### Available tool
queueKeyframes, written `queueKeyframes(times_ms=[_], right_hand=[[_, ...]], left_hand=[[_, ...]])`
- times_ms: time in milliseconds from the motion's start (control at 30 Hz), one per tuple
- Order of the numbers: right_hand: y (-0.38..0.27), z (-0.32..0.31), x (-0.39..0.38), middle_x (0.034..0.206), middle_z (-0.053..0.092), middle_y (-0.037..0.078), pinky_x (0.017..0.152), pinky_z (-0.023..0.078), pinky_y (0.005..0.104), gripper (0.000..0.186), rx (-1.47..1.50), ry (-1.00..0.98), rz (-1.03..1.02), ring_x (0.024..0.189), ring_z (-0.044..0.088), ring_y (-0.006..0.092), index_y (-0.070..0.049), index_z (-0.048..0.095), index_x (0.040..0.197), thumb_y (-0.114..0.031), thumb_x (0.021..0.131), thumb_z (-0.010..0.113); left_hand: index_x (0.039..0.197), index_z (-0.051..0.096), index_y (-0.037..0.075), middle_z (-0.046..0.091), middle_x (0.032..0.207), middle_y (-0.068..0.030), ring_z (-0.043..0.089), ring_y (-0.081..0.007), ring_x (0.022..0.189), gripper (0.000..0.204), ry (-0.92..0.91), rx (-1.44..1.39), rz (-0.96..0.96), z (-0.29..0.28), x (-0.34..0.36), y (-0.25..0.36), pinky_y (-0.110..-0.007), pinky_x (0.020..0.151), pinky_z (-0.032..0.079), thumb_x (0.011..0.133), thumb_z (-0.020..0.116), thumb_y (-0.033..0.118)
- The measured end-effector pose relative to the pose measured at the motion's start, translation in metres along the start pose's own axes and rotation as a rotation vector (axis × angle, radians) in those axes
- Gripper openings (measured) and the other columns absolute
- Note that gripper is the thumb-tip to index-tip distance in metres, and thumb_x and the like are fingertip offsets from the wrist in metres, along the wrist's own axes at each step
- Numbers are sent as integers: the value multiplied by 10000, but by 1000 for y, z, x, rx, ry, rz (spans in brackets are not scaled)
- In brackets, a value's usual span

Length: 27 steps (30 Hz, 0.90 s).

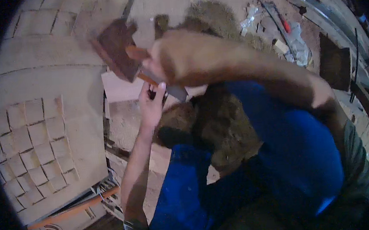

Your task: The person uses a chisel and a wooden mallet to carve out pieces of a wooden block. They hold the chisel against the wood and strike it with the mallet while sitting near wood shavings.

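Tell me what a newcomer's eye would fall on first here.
Probably the vivid blue trousers, filling much of the lower middle. Next, the blurred, dark brown mallet-like tool in the right hand, above and left of centre, near the left hand, which pinches an orange handle. At far left, a pale panel shows rows of squares.

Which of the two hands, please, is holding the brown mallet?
The right hand holds the mallet; the left hand, lower in the picture, holds a thin orange handle.

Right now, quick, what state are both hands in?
Left hand: closed on an orange-handled tool, perhaps a chisel.
Right hand: closed around a brown mallet, blurred.
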State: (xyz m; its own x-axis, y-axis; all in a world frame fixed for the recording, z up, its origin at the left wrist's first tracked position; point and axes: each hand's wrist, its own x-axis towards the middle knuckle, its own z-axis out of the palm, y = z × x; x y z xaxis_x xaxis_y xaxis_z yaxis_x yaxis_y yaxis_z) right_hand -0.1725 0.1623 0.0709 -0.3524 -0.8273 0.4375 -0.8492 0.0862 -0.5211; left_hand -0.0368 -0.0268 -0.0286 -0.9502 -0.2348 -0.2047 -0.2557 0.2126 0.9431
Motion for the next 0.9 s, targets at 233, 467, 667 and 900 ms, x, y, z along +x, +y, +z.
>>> queueKeyframes(times_ms=[233, 467, 667, 900], right_hand=[[-1, -15, 9, 662, 635, 141, 605, 484, 397, 377, 454, -70, 485, 641, 639, 249, 36, 636, 915, -311, 938, 492], [-39, -9, 27, 655, 615, 86, 560, 456, 327, 331, 686, 368, 487, 610, 602, 192, 36, 591, 1005, -276, 968, 489], [-31, 2, 28, 641, 496, 24, 533, 360, 266, 342, 120, -12, 422, 601, 467, 99, -19, 562, 928, -334, 996, 449], [-33, 0, 24, 627, 471, 11, 506, 318, 249, 354, -322, -18, -103, 574, 427, 79, 4, 595, 909, -335, 967, 514]], left_hand=[[1131, 561, 16, 633, 1002, -50, 583, -121, 965, 283, -57, 199, -38, -11, -11, -46, -275, 862, 461, 888, 654, 128], [1145, 578, 51, 646, 1033, -94, 649, -180, 905, 329, -78, 179, -32, -16, -69, -98, -297, 775, 536, 848, 692, 135], [1121, 587, 59, 647, 982, -95, 652, -186, 853, 319, -24, 222, 109, -14, -68, -100, -307, 751, 539, 833, 699, 135], [1069, 585, 70, 633, 904, -77, 638, -181, 797, 277, -13, 184, 143, -20, -66, -113, -310, 708, 533, 819, 695, 117]])
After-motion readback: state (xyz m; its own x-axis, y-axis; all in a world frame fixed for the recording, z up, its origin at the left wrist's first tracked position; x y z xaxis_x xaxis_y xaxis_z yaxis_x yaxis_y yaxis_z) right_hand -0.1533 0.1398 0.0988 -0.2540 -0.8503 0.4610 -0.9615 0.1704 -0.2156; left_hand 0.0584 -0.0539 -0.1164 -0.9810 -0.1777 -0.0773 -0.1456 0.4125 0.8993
